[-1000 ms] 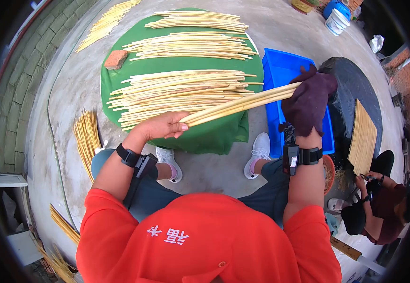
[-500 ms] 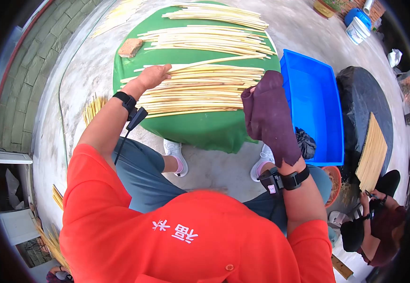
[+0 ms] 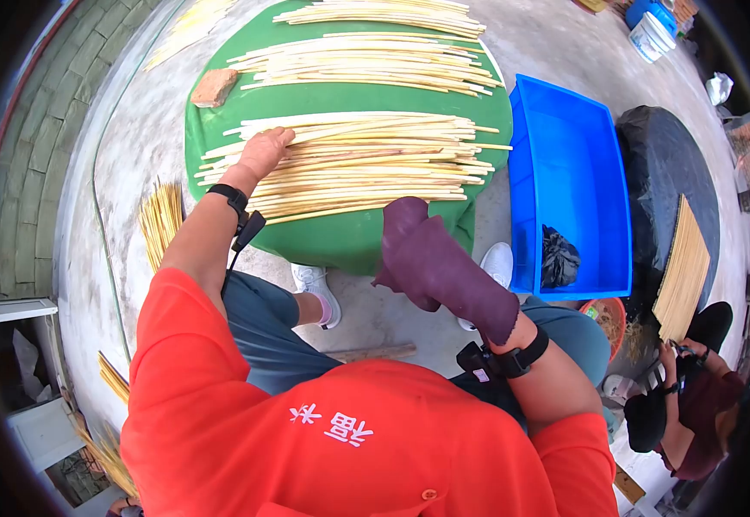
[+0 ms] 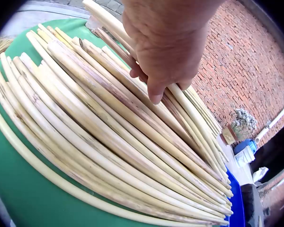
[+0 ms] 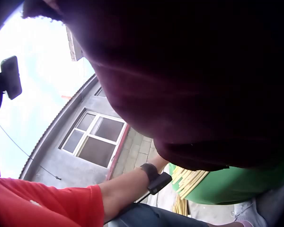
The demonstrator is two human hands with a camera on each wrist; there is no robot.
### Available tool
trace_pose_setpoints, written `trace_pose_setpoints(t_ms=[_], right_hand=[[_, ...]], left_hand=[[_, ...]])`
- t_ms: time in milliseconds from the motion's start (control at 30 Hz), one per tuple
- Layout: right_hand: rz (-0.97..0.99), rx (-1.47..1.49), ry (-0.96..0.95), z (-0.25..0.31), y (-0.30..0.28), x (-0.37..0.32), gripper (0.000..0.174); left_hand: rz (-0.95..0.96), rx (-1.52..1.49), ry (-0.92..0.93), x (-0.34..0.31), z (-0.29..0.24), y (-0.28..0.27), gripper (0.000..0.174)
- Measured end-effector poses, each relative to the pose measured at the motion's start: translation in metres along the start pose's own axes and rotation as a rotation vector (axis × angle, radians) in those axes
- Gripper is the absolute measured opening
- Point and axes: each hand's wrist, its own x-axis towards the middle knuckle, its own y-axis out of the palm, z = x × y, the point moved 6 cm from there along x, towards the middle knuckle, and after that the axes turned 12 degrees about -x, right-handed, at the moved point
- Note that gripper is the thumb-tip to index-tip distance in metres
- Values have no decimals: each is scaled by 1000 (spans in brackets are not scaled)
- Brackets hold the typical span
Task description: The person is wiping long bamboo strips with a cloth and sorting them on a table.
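Note:
A broad heap of pale peeled sticks (image 3: 358, 164) lies crosswise on a round table covered with green cloth (image 3: 340, 246). At the heap's far left part, my left hand (image 3: 263, 153) is bent over the sticks. In the left wrist view its fingers (image 4: 155, 92) curl round a pale stick (image 4: 180, 101) along the heap's far edge. A dark purple cloth (image 3: 435, 258) covers my right hand, which is in front of the table's near edge and above my lap. The cloth hides that hand's fingers and fills much of the right wrist view.
Two more rows of sticks (image 3: 366, 65) and a brick (image 3: 214, 88) lie farther back. A blue tub (image 3: 586, 189) with a black plastic bag (image 3: 559, 257) stands at the right. Beyond it, another person (image 3: 694, 396) works near a flat bundle (image 3: 684, 267).
The pale sticks stretched between both hands have come down onto the near heap. My cloth-covered right hand has drawn back toward my body; my left hand has stayed over the heap's far left.

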Motion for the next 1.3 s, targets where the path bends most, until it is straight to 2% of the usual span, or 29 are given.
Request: trace_pose_setpoints(t_ms=[67,200,267,300,467,500,567,700,800,900,967,1000,1067,1100,1167,1200,1267,1300], right_hand=[[307,724,147,-3,7,1,20],[194,705,122,5,8,-1,25],[453,1098,636,-7,27,-11,28],[452,1097,632,-7,23,-9,28],[524,604,312,-7,-4,0,39],[523,604,315,-5,6,-2,39],[212,463,99,8,16,4,40],[127,417,49,8,17,3,38],[211,378,13,7,18,2,29],[223,474,78,2,14,1,32],[190,556,179,-12,-17,2,31],[185,556,170,-13,-19,2,31],[160,690,325,-25,-15,-3,29],[159,688,315,-29,-15,-4,29],[78,795,418,-45,-19,-8,28],[84,796,411,-50,-29,-9,28],[269,1147,598,-59,-34,-20,26],[276,1147,600,-62,-28,-24,26]], left_hand=[[-30,50,6,-4,-3,0,31],[-35,139,0,-8,1,7,25],[-14,159,-14,-8,3,10,25],[6,175,-21,-8,4,12,25],[-5,129,-80,-5,2,14,22],[-7,135,-86,-5,1,13,21],[-60,135,-65,-5,1,13,20],[-149,133,-18,-9,2,8,19],[-125,104,-12,-15,3,5,20],[-139,141,-34,-15,6,-1,21],[-183,159,-29,-14,12,-6,22],[-185,154,-30,-14,16,-7,23],[-199,147,-26,-10,22,-12,24],[-201,148,-34,-4,28,-16,24],[-120,100,-141,12,32,-33,22],[-86,66,-159,22,36,-41,23],[-40,53,-133,44,44,-49,26],[3,43,-98,56,45,-49,28]])
